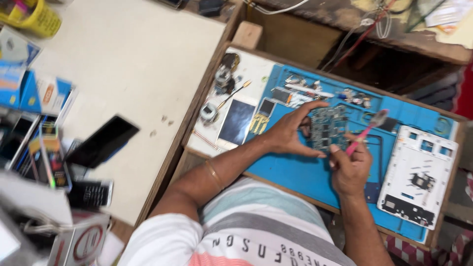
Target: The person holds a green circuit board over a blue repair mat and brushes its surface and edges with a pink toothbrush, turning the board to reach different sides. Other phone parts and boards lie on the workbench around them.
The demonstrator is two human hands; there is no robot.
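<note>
Your left hand (290,132) lies spread on the blue work mat (290,172), fingers apart, with the thumb at the lower edge and the fingertips at the upper edge of a grey-green circuit board (327,128), pinning it flat near the middle of the mat. Your right hand (351,165) sits just to the right of the board, fingers closed around the handle of a pink toothbrush (365,132), whose bristled head points up and to the right, above the board's right edge; the picture is blurred there, so you cannot tell whether the bristles touch anything. To the right of that hand, a white phone back frame (419,172) rests on the mat with its inner side up. To the left of your left hand, a white-edged phone screen (236,122) lies half off the mat on the white tray surface, with a small gold-contact flex part (258,123) just beside it. Along the mat's top edge sit small parts and a white pen-like tool (310,90). On the pale table (133,64) well to the left, a dark phone (102,142) lies tilted, near a cluster of boxed items and handsets at the table's left edge.
</note>
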